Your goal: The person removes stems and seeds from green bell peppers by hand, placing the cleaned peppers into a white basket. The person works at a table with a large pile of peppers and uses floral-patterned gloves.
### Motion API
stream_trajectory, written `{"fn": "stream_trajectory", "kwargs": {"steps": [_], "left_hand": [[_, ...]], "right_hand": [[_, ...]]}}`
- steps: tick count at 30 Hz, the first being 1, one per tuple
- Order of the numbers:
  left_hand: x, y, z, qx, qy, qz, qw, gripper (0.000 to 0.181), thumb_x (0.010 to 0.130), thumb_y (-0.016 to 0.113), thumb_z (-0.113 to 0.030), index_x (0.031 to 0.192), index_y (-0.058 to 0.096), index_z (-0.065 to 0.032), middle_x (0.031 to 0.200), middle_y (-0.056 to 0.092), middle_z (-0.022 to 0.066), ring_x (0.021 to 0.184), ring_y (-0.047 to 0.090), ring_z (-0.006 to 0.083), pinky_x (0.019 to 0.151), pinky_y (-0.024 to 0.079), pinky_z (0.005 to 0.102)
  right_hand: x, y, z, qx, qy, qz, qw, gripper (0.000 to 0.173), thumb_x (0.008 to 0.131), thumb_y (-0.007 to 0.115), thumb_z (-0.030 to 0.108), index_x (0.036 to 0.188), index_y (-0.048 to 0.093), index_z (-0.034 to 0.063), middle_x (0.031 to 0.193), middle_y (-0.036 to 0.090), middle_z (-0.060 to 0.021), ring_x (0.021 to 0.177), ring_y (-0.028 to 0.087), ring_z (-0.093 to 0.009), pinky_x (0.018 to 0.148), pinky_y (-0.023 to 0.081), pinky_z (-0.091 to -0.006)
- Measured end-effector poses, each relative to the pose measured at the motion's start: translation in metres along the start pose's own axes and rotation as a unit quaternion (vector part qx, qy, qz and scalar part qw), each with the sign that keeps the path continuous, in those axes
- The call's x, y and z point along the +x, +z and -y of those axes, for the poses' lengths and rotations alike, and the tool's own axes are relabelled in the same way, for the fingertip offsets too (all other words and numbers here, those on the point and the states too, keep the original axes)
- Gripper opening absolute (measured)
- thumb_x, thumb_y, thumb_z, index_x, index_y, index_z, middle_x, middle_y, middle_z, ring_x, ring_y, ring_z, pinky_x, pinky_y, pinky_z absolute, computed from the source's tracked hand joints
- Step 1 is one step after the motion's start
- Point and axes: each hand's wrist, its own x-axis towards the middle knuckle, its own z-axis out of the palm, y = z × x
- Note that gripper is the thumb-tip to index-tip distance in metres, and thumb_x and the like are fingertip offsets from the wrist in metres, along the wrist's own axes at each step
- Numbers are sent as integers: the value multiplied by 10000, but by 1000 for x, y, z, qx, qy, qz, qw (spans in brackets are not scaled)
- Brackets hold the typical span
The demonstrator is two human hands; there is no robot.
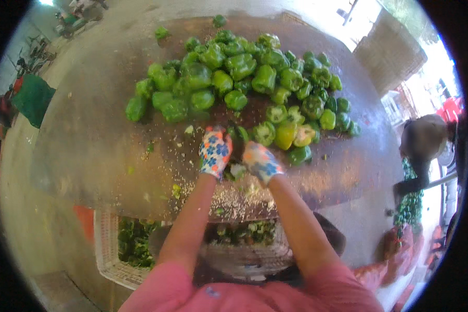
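My left hand (215, 153), in a white glove with blue and orange flowers, is curled at the near side of a pepper heap. A dark green piece of bell pepper (240, 135) shows between my hands, against the left hand's fingers; its lower part is in shadow. My right hand (262, 160), in a matching glove, is blurred just right of it, and its fingertips are hard to make out. Below and between the hands lies a pale green pepper scrap (237, 171). The heap of green bell peppers (240, 66) spreads beyond both hands, with cored ones (264, 133) at right.
Seeds (234, 204) and scraps litter the near part of the brown table (113, 156). Below its edge stands a white plastic crate (101, 249) with green pepper scraps (136, 241). Another person (423, 140) is at right, near a mass of green peppers (409, 199).
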Motion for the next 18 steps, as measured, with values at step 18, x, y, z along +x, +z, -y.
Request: {"fn": "stream_trajectory", "kwargs": {"steps": [18], "left_hand": [[81,24,31,-125,36,99,987,302,697,609,-38,989,539,-67,984,524,163,912,518,350,764,461,407]], "right_hand": [[73,-53,-2,141,41,-224,964,186,855,468,216,875,554,53,746,595,-121,685,591,-255,571,463,-363]]}}
